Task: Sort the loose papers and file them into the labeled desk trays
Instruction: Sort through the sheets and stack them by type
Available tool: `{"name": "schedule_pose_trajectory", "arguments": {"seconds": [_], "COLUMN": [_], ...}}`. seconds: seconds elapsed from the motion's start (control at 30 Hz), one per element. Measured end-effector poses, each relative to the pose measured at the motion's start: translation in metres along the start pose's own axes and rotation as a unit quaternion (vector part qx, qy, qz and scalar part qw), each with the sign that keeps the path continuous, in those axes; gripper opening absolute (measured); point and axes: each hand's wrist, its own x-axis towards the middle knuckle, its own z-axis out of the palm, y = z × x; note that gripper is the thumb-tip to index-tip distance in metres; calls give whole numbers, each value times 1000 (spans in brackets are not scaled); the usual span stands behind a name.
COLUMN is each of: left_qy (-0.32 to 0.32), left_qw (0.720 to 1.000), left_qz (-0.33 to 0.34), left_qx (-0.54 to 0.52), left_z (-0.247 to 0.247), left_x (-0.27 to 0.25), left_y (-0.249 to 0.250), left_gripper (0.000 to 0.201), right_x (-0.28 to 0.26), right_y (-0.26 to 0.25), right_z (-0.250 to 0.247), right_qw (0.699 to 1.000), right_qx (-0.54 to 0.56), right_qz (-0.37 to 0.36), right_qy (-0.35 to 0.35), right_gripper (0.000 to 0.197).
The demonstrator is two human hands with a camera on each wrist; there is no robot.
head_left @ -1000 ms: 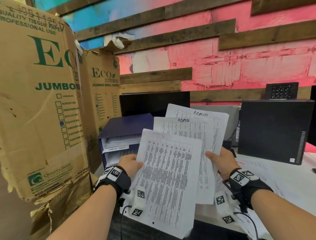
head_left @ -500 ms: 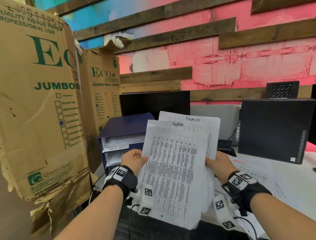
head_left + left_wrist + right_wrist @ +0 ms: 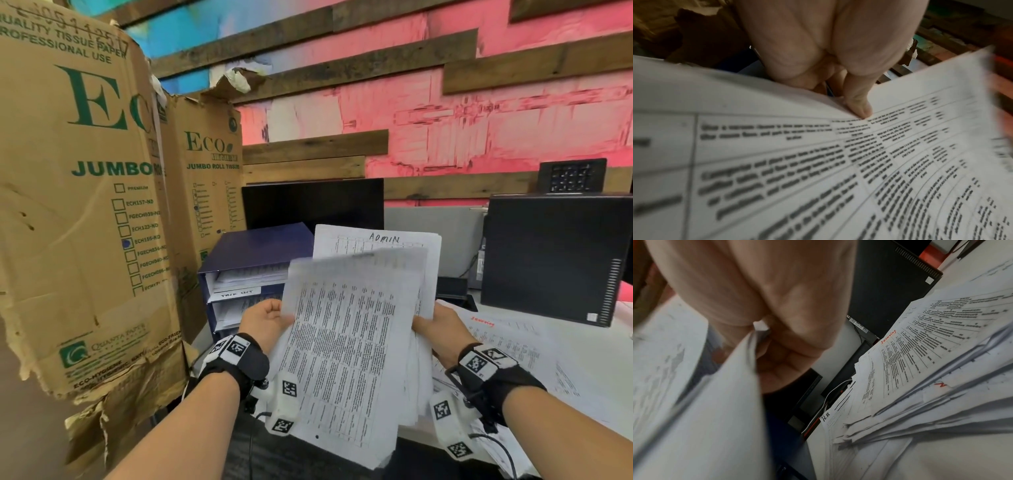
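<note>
Though gripped by both hands [image 3: 349, 322], papers' [image 3: 346, 359] print blurred

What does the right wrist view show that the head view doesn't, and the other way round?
Only the right wrist view shows a sheet marked H.R in the desk pile. Only the head view shows the ADMIN sheet, the blue desk trays and the left hand. Both show the right hand gripping the held papers, the Sewing sheet and the black computer case.
</note>
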Motion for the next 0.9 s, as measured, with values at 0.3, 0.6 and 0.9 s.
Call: {"name": "schedule_pose_trajectory", "arguments": {"seconds": [0.3,0.6,0.9], "left_qy": [30,32,-26], "left_qw": [999,998,995], "left_qz": [-37,46,22], "left_qx": [5,36,94], "left_z": [10,35,118], "left_x": [7,-4,-6], "left_y": [-6,16,12], "left_gripper": [19,18,29], "right_x": [-4,-13,-13], "right_y": [-7,-25,-13], "right_z": [16,28,-12], "right_qw": [988,991,990], "right_qx": [111,-101,-123], "right_qz": [93,-77,-43], "right_qy": [-56,33,58], "right_gripper": [27,37,50]}}
